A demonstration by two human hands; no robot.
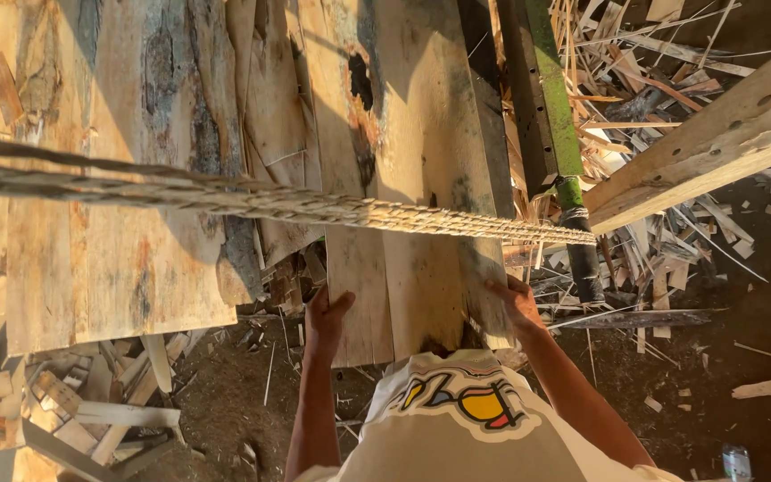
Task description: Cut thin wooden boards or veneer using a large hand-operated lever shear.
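Both hands grip the near end of a plank (pixel 408 178): left hand (pixel 325 314), right hand (pixel 515 302). It looks stiff, heavy, splintery; hold the edges.

I see pale tan planks (pixel 403 178) blotched with dark grey, black and rusty orange stains. The rope (pixel 314 207) is straw-coloured, twisted. The bar (pixel 553 98) is bright green. My cream shirt (pixel 466 428) carries a yellow, red and blue print.
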